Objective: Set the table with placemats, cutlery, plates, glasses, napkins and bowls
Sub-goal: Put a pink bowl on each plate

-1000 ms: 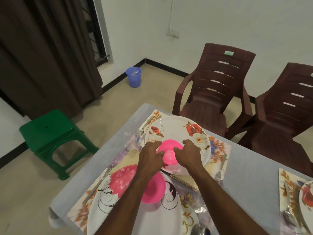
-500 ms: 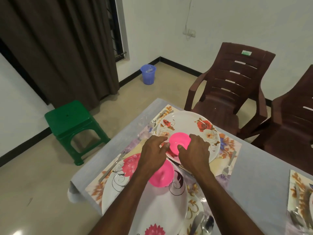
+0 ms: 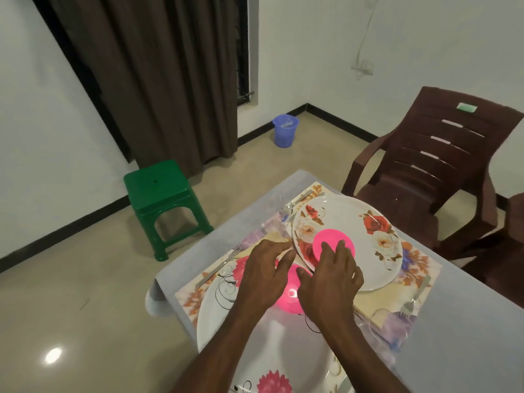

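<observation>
Far pink bowl (image 3: 334,242) sits upside down on the floral plate (image 3: 368,239), looks like light, stiff plastic, probably slick; best gripped at the rim; right hand (image 3: 330,282) fingers relaxed, touching its near edge; left hand (image 3: 262,275) loose, holding nothing.

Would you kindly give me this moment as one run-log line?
stage: bowls | left hand: open, above near plate | right hand: open, fingertips on far pink bowl | far pink bowl: on rose plate
</observation>
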